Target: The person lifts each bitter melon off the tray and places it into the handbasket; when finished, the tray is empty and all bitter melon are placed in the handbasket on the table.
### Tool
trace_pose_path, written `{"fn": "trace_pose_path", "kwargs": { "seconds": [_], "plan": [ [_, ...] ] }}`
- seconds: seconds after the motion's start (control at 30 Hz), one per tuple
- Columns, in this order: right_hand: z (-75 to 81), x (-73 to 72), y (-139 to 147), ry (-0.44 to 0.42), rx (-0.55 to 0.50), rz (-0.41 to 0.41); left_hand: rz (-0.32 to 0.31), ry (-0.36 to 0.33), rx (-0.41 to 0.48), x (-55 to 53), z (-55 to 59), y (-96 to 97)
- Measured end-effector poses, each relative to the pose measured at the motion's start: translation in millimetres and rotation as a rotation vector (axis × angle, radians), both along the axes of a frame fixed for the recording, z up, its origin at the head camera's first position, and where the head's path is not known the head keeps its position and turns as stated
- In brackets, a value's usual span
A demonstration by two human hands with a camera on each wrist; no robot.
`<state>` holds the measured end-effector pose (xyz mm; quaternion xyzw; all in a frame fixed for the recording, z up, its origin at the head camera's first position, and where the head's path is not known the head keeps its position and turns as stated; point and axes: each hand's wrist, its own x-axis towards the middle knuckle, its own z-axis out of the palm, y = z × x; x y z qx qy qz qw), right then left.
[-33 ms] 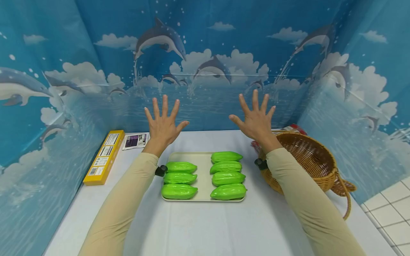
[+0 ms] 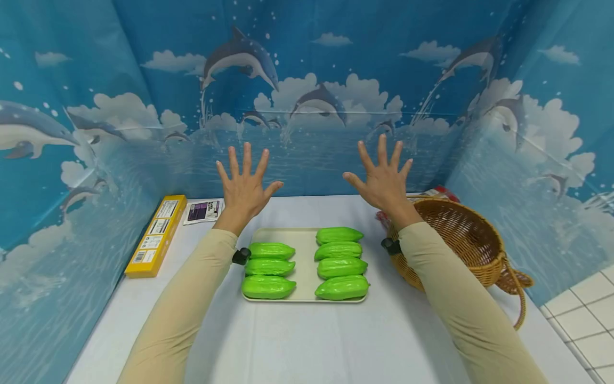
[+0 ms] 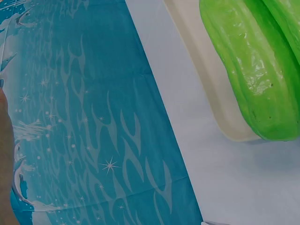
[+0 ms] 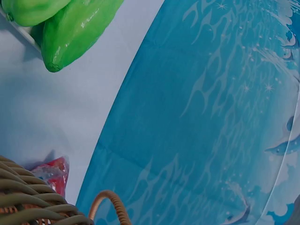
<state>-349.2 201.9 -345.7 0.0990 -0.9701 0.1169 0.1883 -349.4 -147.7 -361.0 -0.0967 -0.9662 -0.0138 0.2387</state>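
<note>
Both hands are raised with fingers spread, the left hand [image 2: 243, 189] and the right hand [image 2: 385, 184] each holding nothing. They are beyond the far side of a cream tray [image 2: 305, 274]. Glossy green ridged gourds lie on it in two columns: three in the left column [image 2: 269, 266], several in the right column [image 2: 341, 268]. One gourd [image 3: 255, 70] shows large in the left wrist view, with a strip of the left hand [image 3: 5, 173] at that view's edge. The right wrist view catches gourd ends [image 4: 77, 33] near the tray corner.
A brown wicker basket [image 2: 494, 250] stands right of the tray, beneath the right forearm, its handle [image 2: 520, 298] sticking out. Red packaging [image 4: 56, 176] lies beside it. Leftward are a yellow box [image 2: 155, 237] and a white-and-purple packet [image 2: 203, 211]. A dolphin-print curtain [image 2: 312, 154] surrounds the white table [image 2: 297, 341].
</note>
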Motion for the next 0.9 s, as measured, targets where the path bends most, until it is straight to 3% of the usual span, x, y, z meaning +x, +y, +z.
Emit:
{"fn": "trace_pose_path", "kwargs": {
  "seconds": [0.3, 0.53, 0.77, 0.9],
  "plan": [
    [4.4, 3.5, 0, 0.005, -0.012, 0.007, -0.007, 0.002, -0.010, 3.6, 1.3, -7.9],
    [15.1, 18.8, -2, 0.010, -0.033, 0.022, 0.000, -0.017, 0.008, 14.0, 7.8, -22.4],
    [26.2, 51.6, -1, 0.080, -0.104, 0.079, -0.015, -0.028, 0.110, 38.6, 13.2, -44.4],
    [32.0, 80.3, 1, 0.104, -0.252, 0.149, -0.030, -0.068, 0.246, 62.5, 9.4, -57.8]
  ]
}}
